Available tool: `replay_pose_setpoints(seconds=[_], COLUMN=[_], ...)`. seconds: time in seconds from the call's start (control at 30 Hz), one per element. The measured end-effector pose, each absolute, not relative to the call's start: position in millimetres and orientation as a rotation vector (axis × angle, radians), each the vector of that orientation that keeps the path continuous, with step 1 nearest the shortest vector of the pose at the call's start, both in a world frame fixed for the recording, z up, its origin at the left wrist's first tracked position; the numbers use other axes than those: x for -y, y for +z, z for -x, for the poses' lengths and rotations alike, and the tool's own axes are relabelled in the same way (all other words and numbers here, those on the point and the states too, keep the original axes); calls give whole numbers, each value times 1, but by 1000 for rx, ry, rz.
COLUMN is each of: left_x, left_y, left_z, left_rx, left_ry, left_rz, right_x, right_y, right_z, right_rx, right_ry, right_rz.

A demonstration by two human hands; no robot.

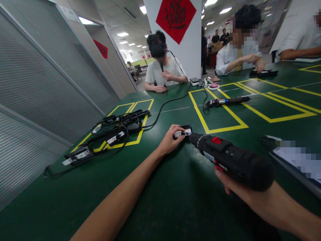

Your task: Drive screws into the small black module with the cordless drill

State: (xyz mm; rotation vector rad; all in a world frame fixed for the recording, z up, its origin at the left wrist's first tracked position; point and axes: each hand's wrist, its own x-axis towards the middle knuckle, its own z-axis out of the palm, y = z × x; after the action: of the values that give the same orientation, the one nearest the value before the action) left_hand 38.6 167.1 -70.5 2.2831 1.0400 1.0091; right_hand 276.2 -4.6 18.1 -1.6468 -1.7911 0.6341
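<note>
My right hand (235, 187) is wrapped round the handle of a black cordless drill (230, 157) with red switches. The drill points left and away from me, and its tip meets a small black and white device (187, 129) on the green table. From the left side my left hand (173, 139) grips this device, fingers over its top and thumb near the front. A ring shows on one finger. Whether the bit touches a screw is too small to tell. The drill's grip is mostly hidden behind its body and my hand.
Black power adapters with cables (115, 130) lie in a heap at the left. An electric screwdriver (229, 101) rests beyond the drill. Yellow tape (225, 129) marks the green table (160, 187). A tablet-like object (296, 160) lies at the right. Several people sit across the table.
</note>
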Motion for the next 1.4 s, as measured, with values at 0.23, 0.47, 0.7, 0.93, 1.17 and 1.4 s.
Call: replay_pose_setpoints(seconds=[0.23,0.47,0.7,0.93,1.17,1.4], left_x=[-167,-167,-168,-167,-166,-167], left_y=[-70,-70,-69,-69,-68,-67], left_z=[-38,-37,-37,-37,-36,-36], left_rx=[-1043,-1041,-1033,-1036,-1040,-1047], left_ry=[1014,1003,1007,1015,1019,1001], left_rz=[-2283,-2279,-2277,-2272,-2268,-2267], right_x=[5,5,5,6,7,7], right_y=[18,16,18,18,8,2], right_z=[-277,-278,-276,-274,-278,-284], right_rx=[1783,1773,1741,1713,1625,1594], right_ry=[644,657,659,677,1010,1085], right_rz=[1607,1584,1580,1597,1650,1687])
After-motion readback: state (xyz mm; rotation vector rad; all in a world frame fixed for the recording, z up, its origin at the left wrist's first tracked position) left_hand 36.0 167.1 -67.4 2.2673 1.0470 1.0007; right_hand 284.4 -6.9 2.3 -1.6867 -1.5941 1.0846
